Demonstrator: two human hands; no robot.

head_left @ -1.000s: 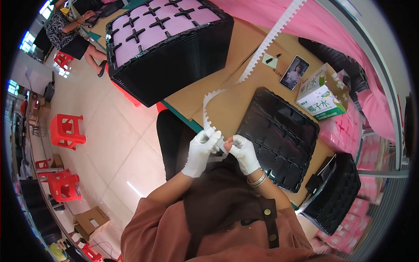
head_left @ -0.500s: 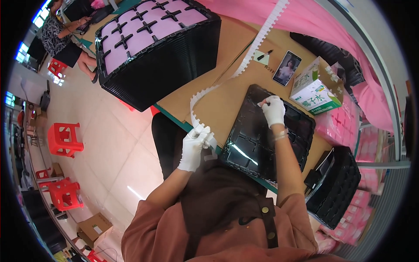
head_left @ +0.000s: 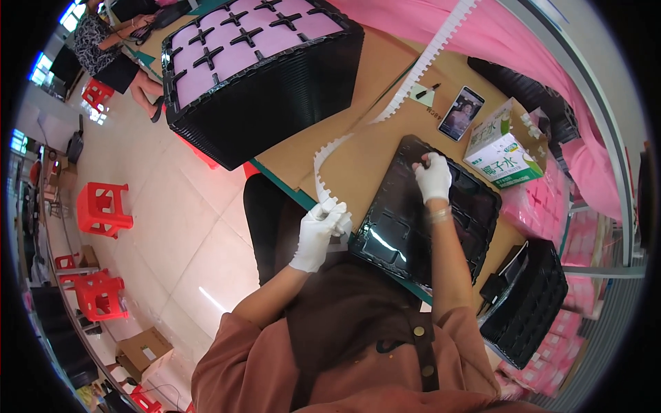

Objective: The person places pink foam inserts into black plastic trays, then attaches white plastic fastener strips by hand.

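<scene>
My left hand (head_left: 318, 236), in a white glove, pinches the lower end of a long white strip (head_left: 428, 58) with a row of notches along one edge. The strip curves up across the table and past its far side. A shallow black plastic tray (head_left: 391, 227) with moulded compartments lies tilted at the table's near edge. Above the tray's far half is my right hand (head_left: 434, 179), its white glove leaving some fingertips bare. Its fingers are curled together, and anything between them is too small or hidden to tell.
A tall stack of black trays (head_left: 275, 103) with pink sheet on top stands at the left. A phone (head_left: 461, 113), a pen (head_left: 428, 90) and an opened carton (head_left: 506, 148) are beyond the tray. More black trays (head_left: 527, 303) sit at right. Red stools (head_left: 103, 210) and a person (head_left: 113, 58) are leftward.
My view has shifted slightly, so the table things appear a little further right. My right hand's fingers have lifted and turned slightly over the tray. The left hand keeps its grip on the strip.
</scene>
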